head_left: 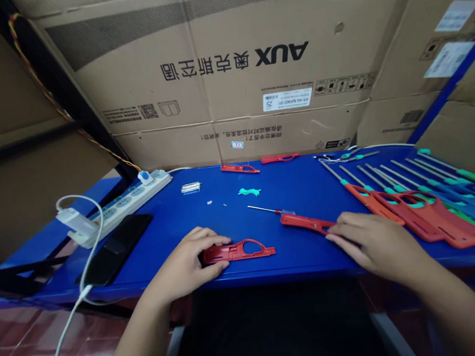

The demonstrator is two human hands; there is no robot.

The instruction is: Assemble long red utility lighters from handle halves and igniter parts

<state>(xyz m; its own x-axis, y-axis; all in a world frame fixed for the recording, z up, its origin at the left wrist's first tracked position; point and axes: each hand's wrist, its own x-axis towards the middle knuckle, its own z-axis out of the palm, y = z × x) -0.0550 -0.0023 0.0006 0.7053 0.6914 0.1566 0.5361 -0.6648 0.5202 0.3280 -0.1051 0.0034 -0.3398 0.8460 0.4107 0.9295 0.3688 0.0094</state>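
Near the table's front edge, my left hand [196,260] grips the left end of a red lighter shell half [242,250], thumb and fingers on either side. The inner side of that half faces up and its loop opening lies to the right. My right hand [370,244] pinches the right end of a second red shell half [304,222], whose left end points toward the middle. A screwdriver [266,209] lies just beyond it. Small turquoise parts [249,191] lie in a group farther back.
Finished-looking long lighters [439,213] in red, blue and green crowd the right side. Two more red shell pieces [240,168] lie by the cardboard wall [232,24]. Silvery rods [191,187], a black phone [118,249] and a power strip [123,204] with cables are left.
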